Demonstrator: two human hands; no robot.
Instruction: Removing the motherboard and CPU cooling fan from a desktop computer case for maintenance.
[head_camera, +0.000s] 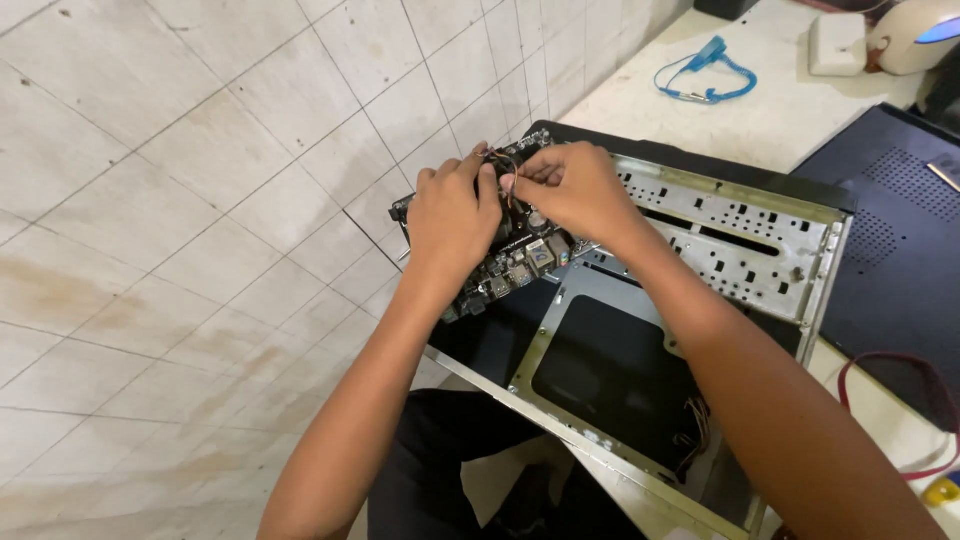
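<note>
Both arms reach forward over the open computer case (740, 215), which lies on its side. The left hand (452, 215) is bent down onto the motherboard (520, 262), which sits at the far left corner of the case. Its fingers (488, 170) are curled together on a thin bunch of wires (505, 172) at the top of the board. The right hand (575, 190) meets it from the other side, and its fingers (520, 180) pinch the same wires. The two hands touch each other.

The case rests on a pale tabletop (760, 120). Left of the case is a wall of dirty white tiles (200, 200). Behind the case lies one blue coiled wrist strap (705, 78), and near that one small white box (835, 45). Right of the case is one flat black panel (900, 250) with many tiny holes. A red cable (925, 400) curves near the case's right corner.

There are two hands, one motherboard and one case.
</note>
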